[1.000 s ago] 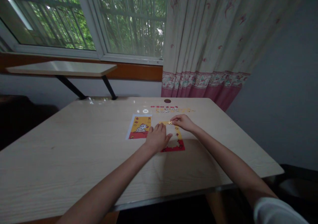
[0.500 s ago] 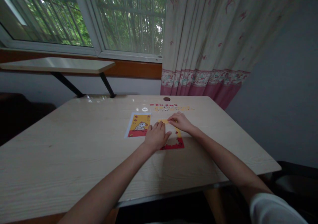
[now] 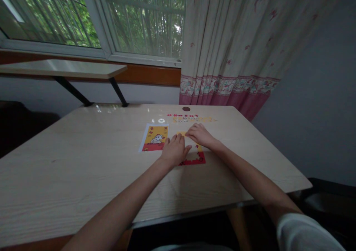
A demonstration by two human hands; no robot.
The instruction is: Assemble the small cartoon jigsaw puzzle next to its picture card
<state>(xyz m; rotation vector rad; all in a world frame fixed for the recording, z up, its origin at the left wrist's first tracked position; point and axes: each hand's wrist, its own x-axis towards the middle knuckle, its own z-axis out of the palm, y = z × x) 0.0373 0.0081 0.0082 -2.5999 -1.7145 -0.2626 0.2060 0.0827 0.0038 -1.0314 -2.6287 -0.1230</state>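
A jigsaw puzzle's red and yellow border (image 3: 194,162) lies on the table, its middle showing bare tabletop. My left hand (image 3: 174,151) rests flat across the border's left side, fingers stretched out and thumb apart. Over the top edge, my right hand (image 3: 200,135) has its fingertips pinched together; whatever is between them is too small to see. Left of the border lies a picture sheet (image 3: 155,137) with a white cartoon animal on yellow and red. Beyond my hands are loose red puzzle pieces (image 3: 182,115) in a row and yellow and white puzzle pieces (image 3: 194,120).
The light wooden table (image 3: 97,169) has a round dark cable hole (image 3: 186,109) near its back edge. A raised shelf (image 3: 66,68) on black legs stands at the back left. Behind the table hang a long curtain (image 3: 222,50) and a window (image 3: 144,24).
The right fingertips have shifted slightly left along the border's top edge. My left hand keeps its place on the border. The whole view has tilted a little.
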